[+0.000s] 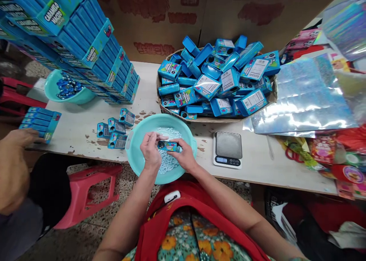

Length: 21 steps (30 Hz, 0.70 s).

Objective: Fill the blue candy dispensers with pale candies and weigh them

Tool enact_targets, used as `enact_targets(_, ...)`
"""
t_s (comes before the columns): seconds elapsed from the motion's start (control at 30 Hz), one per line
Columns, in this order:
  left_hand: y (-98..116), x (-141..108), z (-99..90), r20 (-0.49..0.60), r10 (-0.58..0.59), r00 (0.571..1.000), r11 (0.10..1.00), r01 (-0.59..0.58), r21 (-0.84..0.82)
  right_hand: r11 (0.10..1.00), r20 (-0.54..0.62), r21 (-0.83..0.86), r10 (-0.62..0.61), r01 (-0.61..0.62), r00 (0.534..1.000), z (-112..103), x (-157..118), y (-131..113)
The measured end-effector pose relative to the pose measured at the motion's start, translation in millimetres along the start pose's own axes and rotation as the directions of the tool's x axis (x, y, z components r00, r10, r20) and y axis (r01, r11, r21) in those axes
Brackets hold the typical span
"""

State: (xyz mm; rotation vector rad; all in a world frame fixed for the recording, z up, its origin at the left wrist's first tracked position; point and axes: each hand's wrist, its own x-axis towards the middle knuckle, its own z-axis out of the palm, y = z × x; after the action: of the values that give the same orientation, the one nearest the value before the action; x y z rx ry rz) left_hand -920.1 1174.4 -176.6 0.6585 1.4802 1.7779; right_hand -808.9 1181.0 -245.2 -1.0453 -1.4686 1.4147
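A small blue candy tin point(168, 146) with printed lettering is held over a turquoise basin point(137, 164). My right hand point(185, 154) grips its right end between thumb and fingers. My left hand point(151, 151) is closed at the left end, thumb along the upper edge; whether it also holds candies is hidden. Small pale blue candies point(168, 162) lie loose in the basin below. Left of the basin stand several blue tins point(116, 125). Behind it, a cardboard box point(200, 120) is heaped with open blue tins point(207, 86).
A digital scale point(228, 144) sits right of the basin. Stacked display boxes point(94, 55) tower at the left, beside a bowl of blue caps point(68, 86). A co-worker's hand point(24, 139) touches a filled display box point(42, 124). Shiny sheets point(303, 97) cover the right side.
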Motion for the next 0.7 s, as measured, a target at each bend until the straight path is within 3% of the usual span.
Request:
enact_targets(0.1,-10.5,3.8,-13.7,-0.054,0.143,0.988,0.985,-0.137,0.1,0.996,-0.002,0.072,0.042,-0.042,0.999,-7.3,-4.8,-5.4)
enact_targets(0.17,-22.7,9.3,-35.7,-0.046,0.216,0.975,0.913,-0.185,0.363,0.987,-0.011,0.155,0.05,-0.047,0.999,-14.4,-8.0,-6.6)
enact_targets(0.2,-30.2,11.5,-48.2,0.004,0.206,0.979,0.819,-0.174,0.547,0.981,-0.021,0.188,0.046,-0.041,0.999,-17.9,-9.0,-5.9)
enact_targets(0.27,-46.8,12.4,-70.0,0.114,0.052,0.992,0.488,-0.125,0.864,0.981,-0.048,0.193,0.028,-0.019,0.998,-23.4,-9.4,-1.4)
enact_targets(0.33,-63.2,5.9,-80.5,0.145,-0.165,0.976,0.142,-0.122,0.982,0.989,-0.08,0.148,0.008,0.004,0.997,-25.8,-8.3,5.4)
enact_targets(0.4,-77.3,-7.0,-78.4,0.162,-0.341,0.926,-0.029,-0.182,0.983,0.994,-0.096,0.111,-0.008,0.019,0.995,-25.6,-7.0,12.2)
enact_targets(0.47,-88.0,-21.4,-69.9,0.24,-0.474,0.847,0.002,-0.272,0.962,0.993,-0.108,0.114,0.004,0.008,0.994,-24.1,-6.7,16.4)
enact_targets(0.57,-96.1,-32.5,-62.7,0.345,-0.55,0.76,0.218,-0.268,0.938,0.993,-0.114,0.112,0.036,-0.023,0.993,-23.1,-8.4,16.1)
enact_targets(0.63,-93.8,-30.2,-66.5,0.34,-0.562,0.754,0.341,-0.164,0.926,0.995,-0.111,0.093,0.034,-0.024,0.993,-24.7,-10.4,11.7)
enact_targets(0.7,-83.5,-23.1,-73.4,0.284,-0.592,0.754,0.504,0.072,0.86,0.999,-0.104,0.048,0.012,-0.007,0.994,-27.4,-12.8,5.5)
